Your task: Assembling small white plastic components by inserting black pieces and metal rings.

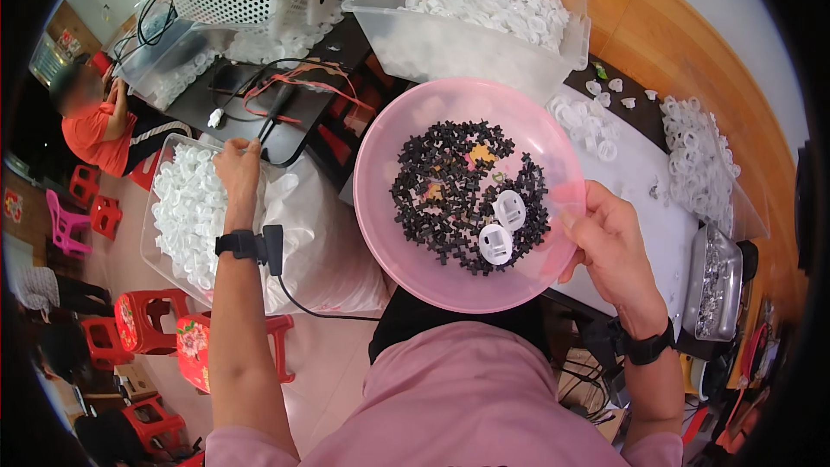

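My right hand [612, 246] grips the right rim of a round pink plastic bowl [380, 233], thumb on the inner side. Many small black cross-shaped pieces [441, 190] lie in the bowl, with two round white plastic parts [495, 244] on top toward the right. My left hand [238, 166] is by the far right corner of a clear bin [164, 270] heaped with white plastic parts [192, 207]. Its fingers are drawn together beside a slim black-handled tool [277, 108]; what they hold, if anything, cannot be made out.
A large clear tub [450, 56] of white parts stands behind the bowl. A white plastic bag [307, 242] bulges beside the left bin. A metal tray [711, 285] of small parts sits at right. Red stools [147, 320] and a seated person in orange [102, 134] are at left.
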Action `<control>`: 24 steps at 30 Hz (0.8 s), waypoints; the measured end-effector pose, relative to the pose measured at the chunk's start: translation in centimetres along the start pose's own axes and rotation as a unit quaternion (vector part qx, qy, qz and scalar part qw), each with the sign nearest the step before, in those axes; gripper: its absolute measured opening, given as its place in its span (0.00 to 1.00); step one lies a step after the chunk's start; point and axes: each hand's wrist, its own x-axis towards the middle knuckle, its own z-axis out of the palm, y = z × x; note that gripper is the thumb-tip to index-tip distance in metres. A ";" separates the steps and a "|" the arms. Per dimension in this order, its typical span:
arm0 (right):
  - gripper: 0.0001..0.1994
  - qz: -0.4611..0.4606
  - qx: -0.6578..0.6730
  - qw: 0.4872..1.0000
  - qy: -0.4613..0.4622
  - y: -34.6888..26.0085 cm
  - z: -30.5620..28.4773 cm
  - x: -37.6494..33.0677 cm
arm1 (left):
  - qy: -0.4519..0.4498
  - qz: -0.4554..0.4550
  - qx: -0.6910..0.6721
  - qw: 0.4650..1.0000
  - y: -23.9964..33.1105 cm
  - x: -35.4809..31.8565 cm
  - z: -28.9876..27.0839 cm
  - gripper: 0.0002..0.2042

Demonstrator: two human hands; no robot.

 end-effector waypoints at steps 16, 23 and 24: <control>0.11 0.003 -0.021 0.999 0.027 1.4 -0.7 -0.6 | -0.157 0.110 -0.300 0.935 13.4 -10.9 -7.7 0.17; 0.10 -0.005 -0.006 1.000 -0.001 1.7 -0.9 -1.0 | -0.465 -0.090 -0.561 0.679 18.3 -19.0 -7.9 0.25; 0.11 -0.001 0.004 1.000 -0.006 1.7 -1.0 -1.1 | -0.467 -0.089 -0.562 0.677 19.3 -20.0 -7.9 0.25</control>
